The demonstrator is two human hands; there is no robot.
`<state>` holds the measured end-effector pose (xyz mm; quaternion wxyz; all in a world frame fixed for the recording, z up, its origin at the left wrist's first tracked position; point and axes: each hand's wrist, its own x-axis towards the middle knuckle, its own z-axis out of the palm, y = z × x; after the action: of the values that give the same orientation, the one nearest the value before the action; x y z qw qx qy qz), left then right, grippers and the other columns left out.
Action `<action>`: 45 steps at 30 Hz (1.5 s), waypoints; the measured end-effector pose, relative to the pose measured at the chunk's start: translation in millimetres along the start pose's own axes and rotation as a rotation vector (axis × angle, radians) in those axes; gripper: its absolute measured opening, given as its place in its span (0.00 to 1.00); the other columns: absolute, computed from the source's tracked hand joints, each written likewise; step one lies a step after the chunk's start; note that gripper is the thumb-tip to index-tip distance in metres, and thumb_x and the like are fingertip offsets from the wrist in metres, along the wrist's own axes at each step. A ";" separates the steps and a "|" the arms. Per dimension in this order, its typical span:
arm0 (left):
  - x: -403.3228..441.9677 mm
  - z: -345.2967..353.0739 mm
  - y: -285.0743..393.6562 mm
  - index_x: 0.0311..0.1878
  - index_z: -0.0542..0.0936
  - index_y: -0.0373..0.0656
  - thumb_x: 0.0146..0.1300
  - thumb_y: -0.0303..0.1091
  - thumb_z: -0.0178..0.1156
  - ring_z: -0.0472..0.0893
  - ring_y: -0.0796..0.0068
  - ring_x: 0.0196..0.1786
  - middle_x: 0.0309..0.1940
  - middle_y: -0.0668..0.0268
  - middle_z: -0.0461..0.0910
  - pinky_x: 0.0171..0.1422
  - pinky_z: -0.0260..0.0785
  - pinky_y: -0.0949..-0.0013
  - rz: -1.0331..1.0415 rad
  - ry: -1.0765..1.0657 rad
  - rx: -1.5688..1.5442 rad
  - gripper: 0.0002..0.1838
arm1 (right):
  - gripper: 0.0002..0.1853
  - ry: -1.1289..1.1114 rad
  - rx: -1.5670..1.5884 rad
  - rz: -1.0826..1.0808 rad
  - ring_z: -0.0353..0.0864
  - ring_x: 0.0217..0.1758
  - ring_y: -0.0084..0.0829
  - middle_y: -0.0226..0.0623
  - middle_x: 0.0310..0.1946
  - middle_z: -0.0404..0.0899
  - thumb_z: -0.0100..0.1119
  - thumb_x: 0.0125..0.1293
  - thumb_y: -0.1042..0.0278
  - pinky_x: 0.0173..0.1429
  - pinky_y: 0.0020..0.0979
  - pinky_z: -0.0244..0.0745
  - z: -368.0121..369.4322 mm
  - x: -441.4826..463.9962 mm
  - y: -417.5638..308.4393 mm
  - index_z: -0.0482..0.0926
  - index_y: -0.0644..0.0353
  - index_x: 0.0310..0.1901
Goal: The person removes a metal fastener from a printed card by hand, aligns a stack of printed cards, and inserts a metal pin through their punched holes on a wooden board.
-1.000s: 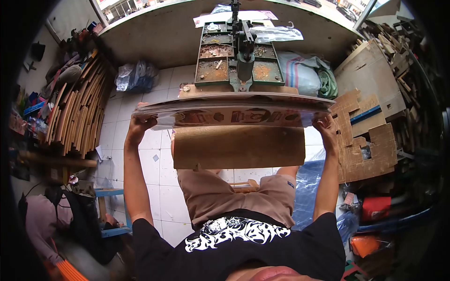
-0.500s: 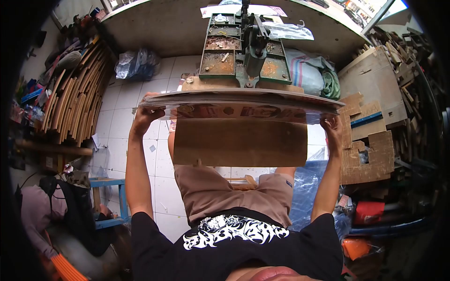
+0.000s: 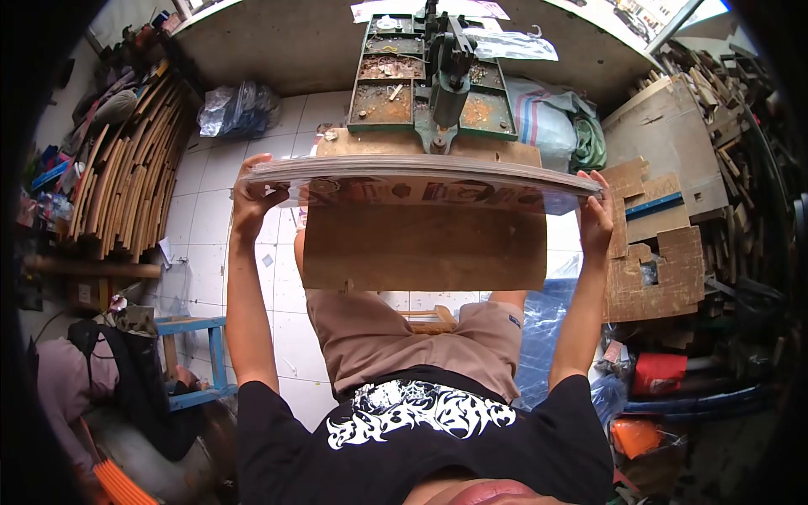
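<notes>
A wide stack of thin printed sheets point(image 3: 421, 171) stands on edge across the front of me, its top edge slightly bowed. My left hand point(image 3: 257, 189) is closed round its left end, fingers over the far side. At the other end my right hand point(image 3: 596, 206) grips the stack's right edge. Below the sheets lies a brown wooden board point(image 3: 425, 248) over my lap. Beyond them stands a green metal hand press point(image 3: 450, 93) with a divided tray point(image 3: 385, 103) holding small bits. The printed face is partly visible, with a glossy reflection.
Many wooden strips point(image 3: 126, 185) lean at the left wall. A blue frame point(image 3: 217, 358) stands on the tiled floor point(image 3: 198, 219). To the right are cut wooden boards point(image 3: 661, 269) and a white woven sack point(image 3: 539, 126). Clear plastic bags point(image 3: 240, 109) lie by the back wall.
The top edges of the sheets look more even and closely stacked. My right hand has shifted up along the right edge, with fingertips now over the top. The view has tilted slightly.
</notes>
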<state>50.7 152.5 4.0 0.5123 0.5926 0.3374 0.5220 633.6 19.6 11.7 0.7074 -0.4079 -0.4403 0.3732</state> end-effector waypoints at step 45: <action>-7.9 24.4 -11.8 0.68 0.62 0.34 0.70 0.64 0.45 0.74 0.58 0.64 0.56 0.49 0.76 0.71 0.61 0.56 0.145 0.290 0.132 0.41 | 0.31 0.543 -0.158 0.032 0.79 0.49 0.37 0.42 0.42 0.81 0.44 0.73 0.39 0.60 0.42 0.71 18.0 12.7 16.3 0.73 0.62 0.60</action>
<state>74.0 141.8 -7.7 0.3793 0.5662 0.3974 0.6145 618.4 41.7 6.0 0.7597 -0.5536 -0.2559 0.2258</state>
